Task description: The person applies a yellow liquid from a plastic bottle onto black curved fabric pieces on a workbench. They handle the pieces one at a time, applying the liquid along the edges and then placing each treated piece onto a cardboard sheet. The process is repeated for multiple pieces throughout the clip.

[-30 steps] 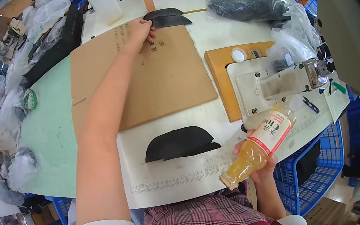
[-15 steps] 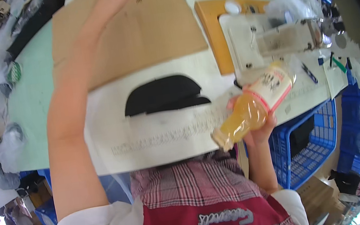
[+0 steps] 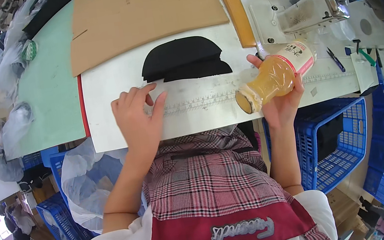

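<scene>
A bottle of yellow drink [image 3: 274,75] with a pink and cream label lies tilted in my right hand [image 3: 282,106], its cap end toward me and to the left. The fingers of that hand wrap round it from below and behind. Over the table's front edge hovers my left hand [image 3: 139,118], thumb and fingers apart, with nothing in it. Its fingertips are close to the left end of a stack of black curved fabric pieces [image 3: 185,59]. Those pieces lie flat on the white table [image 3: 105,103], just behind a printed ruler scale.
A large cardboard sheet [image 3: 146,15] covers the back of the table. To the right stands a sewing machine [image 3: 310,13], with blue-handled snips [image 3: 336,59] nearby. Blue crates [image 3: 337,148] and a plastic-lined bin [image 3: 82,181] are below the table edge.
My left hand has come back from the far cardboard to the front of the table. The bottle stays in my right hand, its cap end now turned more toward me. The view has shifted.
</scene>
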A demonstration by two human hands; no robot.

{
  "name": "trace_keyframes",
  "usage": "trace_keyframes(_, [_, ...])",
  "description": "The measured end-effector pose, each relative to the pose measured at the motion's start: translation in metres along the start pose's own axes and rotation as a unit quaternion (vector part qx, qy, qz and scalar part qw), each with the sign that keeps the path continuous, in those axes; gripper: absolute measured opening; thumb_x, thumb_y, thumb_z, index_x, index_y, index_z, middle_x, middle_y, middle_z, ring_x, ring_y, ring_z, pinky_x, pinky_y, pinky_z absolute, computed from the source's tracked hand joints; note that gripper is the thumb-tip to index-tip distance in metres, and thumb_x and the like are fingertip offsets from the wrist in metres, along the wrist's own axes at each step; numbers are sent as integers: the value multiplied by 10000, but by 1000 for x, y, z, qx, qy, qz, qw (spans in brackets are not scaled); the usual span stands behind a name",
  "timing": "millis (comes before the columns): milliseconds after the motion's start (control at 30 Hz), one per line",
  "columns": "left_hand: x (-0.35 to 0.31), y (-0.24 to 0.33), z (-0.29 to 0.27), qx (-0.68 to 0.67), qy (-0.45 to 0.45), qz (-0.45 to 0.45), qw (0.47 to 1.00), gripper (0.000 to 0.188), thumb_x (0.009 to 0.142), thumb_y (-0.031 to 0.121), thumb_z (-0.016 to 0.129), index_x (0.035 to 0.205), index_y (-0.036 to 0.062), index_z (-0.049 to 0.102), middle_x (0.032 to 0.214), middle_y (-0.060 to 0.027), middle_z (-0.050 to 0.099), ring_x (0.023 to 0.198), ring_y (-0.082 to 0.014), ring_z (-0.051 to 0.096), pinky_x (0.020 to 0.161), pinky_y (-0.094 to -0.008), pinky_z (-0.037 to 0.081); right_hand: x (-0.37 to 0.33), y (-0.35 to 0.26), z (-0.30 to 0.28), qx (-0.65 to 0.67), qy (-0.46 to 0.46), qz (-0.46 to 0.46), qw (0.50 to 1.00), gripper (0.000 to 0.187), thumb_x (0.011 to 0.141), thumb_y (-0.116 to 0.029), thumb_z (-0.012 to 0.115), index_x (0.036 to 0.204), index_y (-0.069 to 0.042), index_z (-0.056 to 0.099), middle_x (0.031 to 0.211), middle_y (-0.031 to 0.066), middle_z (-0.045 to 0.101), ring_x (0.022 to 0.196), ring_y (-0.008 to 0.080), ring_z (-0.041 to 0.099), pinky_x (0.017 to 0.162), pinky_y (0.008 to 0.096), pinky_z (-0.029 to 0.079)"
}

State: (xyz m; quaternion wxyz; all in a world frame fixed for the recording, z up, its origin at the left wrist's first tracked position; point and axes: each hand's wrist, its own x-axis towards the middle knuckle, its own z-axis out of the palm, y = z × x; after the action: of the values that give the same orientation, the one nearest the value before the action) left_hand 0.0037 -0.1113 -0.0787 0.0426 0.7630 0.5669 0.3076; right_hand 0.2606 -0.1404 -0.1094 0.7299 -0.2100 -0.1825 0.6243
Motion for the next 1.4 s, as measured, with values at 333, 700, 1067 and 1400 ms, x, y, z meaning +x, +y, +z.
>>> trace_keyframes(333, [0, 7, 33, -114, 7, -133, 985, 129, 705, 168, 664, 719, 61, 594, 590, 3, 471, 616, -153, 432, 681, -297, 289, -1, 0, 12, 48, -14, 103, 993, 651, 810, -494, 433, 1205, 19, 368, 1281, 310, 304, 1129, 381, 422, 885, 409, 427])
trace_keyframes(700, [-5, 11, -10, -204, 14, -4, 979, 107, 751, 57, 609, 732, 28, 507, 683, -25, 490, 651, -150, 410, 647, -260, 338, -20, -4, 32, 18, 4, 151, 988, 694, 796, -524, 439, 1131, 83, 417, 1272, 361, 265, 1215, 429, 295, 996, 420, 317])
trace_keyframes(1067, [53, -21, -3, -309, -54, -116, 942, 170, 757, 132, 630, 696, 12, 526, 637, 16, 505, 640, -81, 409, 636, -225, 345, 33, -5, 61, 43, -21, 141, 989, 683, 829, -432, 461, 1197, 113, 275, 1256, 395, 231, 1209, 441, 288, 973, 403, 372])
trace_keyframes(1400, [48, -28, 3, -256, -61, -124, 957, 197, 728, 195, 647, 669, 35, 549, 590, -22, 474, 651, -154, 415, 632, -288, 348, 36, 4, 58, -3, -4, 131, 991, 696, 844, -435, 431, 1219, 120, 243, 1258, 391, 233, 1202, 428, 309, 969, 400, 375])
